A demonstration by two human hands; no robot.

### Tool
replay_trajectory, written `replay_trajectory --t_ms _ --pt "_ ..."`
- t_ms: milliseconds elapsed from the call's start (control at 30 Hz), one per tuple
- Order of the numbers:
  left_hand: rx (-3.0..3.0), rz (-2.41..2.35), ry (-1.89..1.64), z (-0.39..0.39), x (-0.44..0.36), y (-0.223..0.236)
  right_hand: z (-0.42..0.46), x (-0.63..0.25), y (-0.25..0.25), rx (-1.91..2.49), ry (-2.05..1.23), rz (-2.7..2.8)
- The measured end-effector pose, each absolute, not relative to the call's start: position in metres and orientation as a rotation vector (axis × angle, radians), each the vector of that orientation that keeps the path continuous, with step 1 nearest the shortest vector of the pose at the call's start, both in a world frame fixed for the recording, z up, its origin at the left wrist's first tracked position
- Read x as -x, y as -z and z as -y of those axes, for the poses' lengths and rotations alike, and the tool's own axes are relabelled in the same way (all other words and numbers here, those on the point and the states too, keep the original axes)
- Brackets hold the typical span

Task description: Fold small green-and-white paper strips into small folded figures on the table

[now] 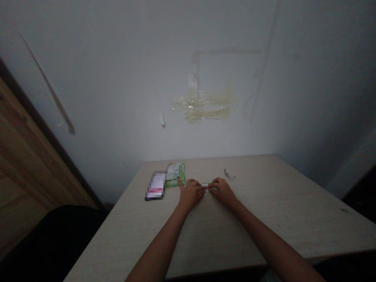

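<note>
My left hand (191,194) and my right hand (223,192) meet near the middle of the table, fingertips almost touching. Between them lies a small white-and-green piece (205,184), like paper or wrapper, mostly covered by the fingers. Both hands have their fingers pressed together on its edges, while the left thumb sticks out to the side. Just beyond that thumb a flat green-and-white packet (175,172) rests on the table. A small crumpled white-and-green scrap (229,174) sits beyond my right hand, apart from it.
A phone (156,185) with a blurred-out screen lies left of the packet. The pale wooden table (282,203) ends against a grey wall (117,78) with peeling clear tape (202,105). At the left are a wooden panel (32,156) and a dark shape (58,239).
</note>
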State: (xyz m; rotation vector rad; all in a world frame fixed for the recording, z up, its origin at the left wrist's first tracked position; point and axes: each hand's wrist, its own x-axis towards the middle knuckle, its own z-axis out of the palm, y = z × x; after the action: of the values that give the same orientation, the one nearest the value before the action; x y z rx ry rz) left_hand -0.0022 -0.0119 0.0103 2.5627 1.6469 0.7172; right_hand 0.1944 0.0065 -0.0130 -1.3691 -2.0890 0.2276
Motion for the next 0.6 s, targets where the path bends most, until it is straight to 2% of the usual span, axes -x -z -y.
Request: replay_trajectory --t_ms 600 --pt "-2.531 -1.675 -0.708 0.0099 0.0008 -0.011 -0.0092 -0.1956 0.0172 1.37 -0.291 2.042"
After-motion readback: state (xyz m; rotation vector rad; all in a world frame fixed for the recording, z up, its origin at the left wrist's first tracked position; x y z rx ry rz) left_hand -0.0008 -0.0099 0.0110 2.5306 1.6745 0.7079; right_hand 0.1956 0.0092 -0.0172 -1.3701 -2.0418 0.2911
